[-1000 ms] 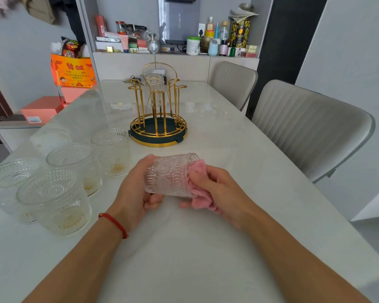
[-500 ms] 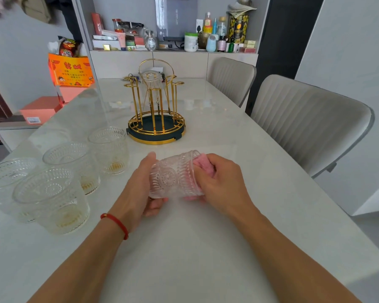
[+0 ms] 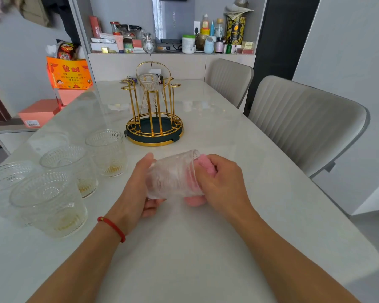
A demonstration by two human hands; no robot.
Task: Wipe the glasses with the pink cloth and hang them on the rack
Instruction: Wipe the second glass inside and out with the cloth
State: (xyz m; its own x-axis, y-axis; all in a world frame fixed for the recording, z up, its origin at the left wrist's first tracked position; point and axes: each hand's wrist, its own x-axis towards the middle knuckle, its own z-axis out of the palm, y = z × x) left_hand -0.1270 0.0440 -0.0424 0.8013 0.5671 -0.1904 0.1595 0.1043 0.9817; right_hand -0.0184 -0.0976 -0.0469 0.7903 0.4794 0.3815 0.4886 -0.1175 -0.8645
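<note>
A clear embossed glass lies on its side above the white table, its mouth toward the right. My left hand grips its base. My right hand holds the pink cloth, pushed partly into the glass mouth. A gold wire rack on a dark round base stands farther back at the centre, with one glass hung upside down on it. Several more glasses with yellowish residue stand upright at the left.
Two grey chairs line the table's right side. The white table extends in front of me. Orange boxes sit left of the table; a cluttered shelf runs along the back wall.
My right hand has pushed the pink cloth deeper into the glass, and the glass has tilted and turned slightly between my hands. The view has shifted a little.
</note>
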